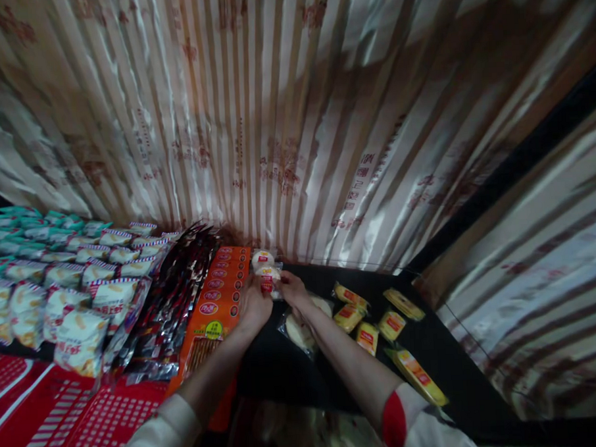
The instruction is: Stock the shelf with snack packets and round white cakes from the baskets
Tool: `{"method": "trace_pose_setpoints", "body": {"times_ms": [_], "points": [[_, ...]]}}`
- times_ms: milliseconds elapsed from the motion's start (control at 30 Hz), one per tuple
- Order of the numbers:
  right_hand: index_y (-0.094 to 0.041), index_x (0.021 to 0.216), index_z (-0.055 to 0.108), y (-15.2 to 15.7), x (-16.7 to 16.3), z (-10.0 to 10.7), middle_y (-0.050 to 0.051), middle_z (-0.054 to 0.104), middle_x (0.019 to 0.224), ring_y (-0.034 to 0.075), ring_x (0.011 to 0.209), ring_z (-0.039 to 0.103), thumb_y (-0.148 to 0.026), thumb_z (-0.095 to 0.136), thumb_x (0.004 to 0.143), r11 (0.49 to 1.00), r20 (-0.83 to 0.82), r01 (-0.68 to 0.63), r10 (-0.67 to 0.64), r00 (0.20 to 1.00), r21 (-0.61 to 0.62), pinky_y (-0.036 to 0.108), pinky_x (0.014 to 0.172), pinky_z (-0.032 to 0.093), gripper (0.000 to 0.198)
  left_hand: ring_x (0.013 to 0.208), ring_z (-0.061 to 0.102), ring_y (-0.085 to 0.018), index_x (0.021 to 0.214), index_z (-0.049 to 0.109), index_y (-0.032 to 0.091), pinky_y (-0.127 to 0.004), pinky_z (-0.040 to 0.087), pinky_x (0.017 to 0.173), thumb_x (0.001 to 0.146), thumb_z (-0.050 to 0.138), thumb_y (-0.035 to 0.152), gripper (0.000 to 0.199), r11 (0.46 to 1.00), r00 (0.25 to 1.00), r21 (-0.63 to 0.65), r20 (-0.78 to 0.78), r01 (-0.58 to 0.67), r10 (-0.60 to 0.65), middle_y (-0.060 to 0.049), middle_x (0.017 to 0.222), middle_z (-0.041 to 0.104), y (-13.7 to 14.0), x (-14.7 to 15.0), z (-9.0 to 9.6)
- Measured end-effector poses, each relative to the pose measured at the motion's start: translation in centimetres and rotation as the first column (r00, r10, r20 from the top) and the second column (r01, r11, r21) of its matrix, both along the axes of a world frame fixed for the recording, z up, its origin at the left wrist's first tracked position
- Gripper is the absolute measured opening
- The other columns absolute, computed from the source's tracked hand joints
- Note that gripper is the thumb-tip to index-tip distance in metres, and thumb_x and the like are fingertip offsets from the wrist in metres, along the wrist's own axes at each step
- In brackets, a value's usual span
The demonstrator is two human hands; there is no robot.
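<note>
Both arms reach forward over a black shelf. My left hand [255, 303] and my right hand [293, 289] hold the two sides of a small clear-wrapped white snack packet [268, 277] with a red and yellow label. Just behind it lies a similar white packet [263, 258], close against the curtain. Under my right forearm, partly hidden, are round pale cakes in clear wrapping [299, 330]. An orange printed strip of snack packs [225, 279] runs beside my left hand. The fingertips of both hands are partly hidden and the picture is dim.
Several yellow wrapped snacks [367, 338] lie scattered at the right. Dark shiny packets [175, 301] and rows of white snack bags [75, 325] fill the left. Red baskets [103, 416] stand in front. A striped plastic curtain [284, 132] hangs behind the shelf.
</note>
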State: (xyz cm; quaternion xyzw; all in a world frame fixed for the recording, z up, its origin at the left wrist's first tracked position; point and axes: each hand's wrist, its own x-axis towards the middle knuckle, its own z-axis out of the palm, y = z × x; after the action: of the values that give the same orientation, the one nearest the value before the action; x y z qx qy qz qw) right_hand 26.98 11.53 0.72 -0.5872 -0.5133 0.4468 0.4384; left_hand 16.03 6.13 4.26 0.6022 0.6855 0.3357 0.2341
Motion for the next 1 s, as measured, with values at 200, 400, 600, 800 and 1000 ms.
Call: {"method": "trace_pose_setpoints", "body": {"times_ms": [200,400,600,800,1000], "points": [[-0.015,0.087,0.067,2.9,-0.9,-1.7,0.000,0.067,0.073,0.014,0.066,0.059,-0.025,0.055,0.068,0.999,0.134,-0.002,-0.002,0.991,0.032,0.023,0.059,0.044,0.024,0.121,0.049,-0.024,0.112,0.059,0.012,-0.033,0.037,0.102,0.077,0.045,0.006,0.038,0.998,0.999,-0.059,0.040,0.033,-0.031,-0.014,0.126,0.055,2.3,0.5,-2.1],[-0.019,0.086,0.068,5.1,-1.5,-2.6,0.001,0.068,0.076,0.016,0.070,0.061,-0.024,0.057,0.070,0.999,0.320,0.008,-0.020,0.947,0.038,0.025,0.064,0.044,0.020,0.126,0.045,-0.025,0.116,0.058,0.015,-0.037,0.033,0.106,0.077,0.044,0.003,0.044,0.992,0.995,-0.100,0.061,0.079,-0.073,-0.014,0.128,0.056,3.9,0.4,-3.0],[-0.021,0.081,0.068,6.1,-1.3,-2.9,0.003,0.068,0.079,0.018,0.074,0.062,-0.024,0.061,0.070,0.999,0.474,0.039,-0.048,0.879,0.030,0.026,0.067,0.043,0.014,0.128,0.041,-0.026,0.118,0.058,0.015,-0.038,0.030,0.108,0.074,0.046,0.001,0.047,0.987,0.993,-0.118,0.056,0.106,-0.100,-0.014,0.128,0.055,4.6,0.5,-3.6],[-0.020,0.087,0.067,6.6,-1.5,-2.9,0.006,0.069,0.087,0.020,0.082,0.063,-0.024,0.058,0.074,0.997,0.535,0.063,-0.074,0.842,0.038,0.028,0.072,0.044,0.016,0.135,0.031,-0.025,0.118,0.058,0.013,-0.038,0.022,0.112,0.072,0.049,0.002,0.048,0.989,0.995,-0.111,0.031,0.102,-0.100,-0.014,0.135,0.050,5.4,1.1,-4.3],[-0.015,0.111,0.058,5.6,-2.1,-2.6,0.014,0.064,0.103,0.025,0.095,0.060,-0.031,0.055,0.077,0.994,0.547,0.099,-0.106,0.831,0.043,0.034,0.079,0.045,0.038,0.137,0.025,-0.026,0.122,0.055,0.010,-0.037,0.019,0.114,0.074,0.047,0.006,0.048,0.990,0.997,-0.114,-0.004,0.081,-0.082,-0.015,0.140,0.043,4.0,0.9,-3.2]]}}
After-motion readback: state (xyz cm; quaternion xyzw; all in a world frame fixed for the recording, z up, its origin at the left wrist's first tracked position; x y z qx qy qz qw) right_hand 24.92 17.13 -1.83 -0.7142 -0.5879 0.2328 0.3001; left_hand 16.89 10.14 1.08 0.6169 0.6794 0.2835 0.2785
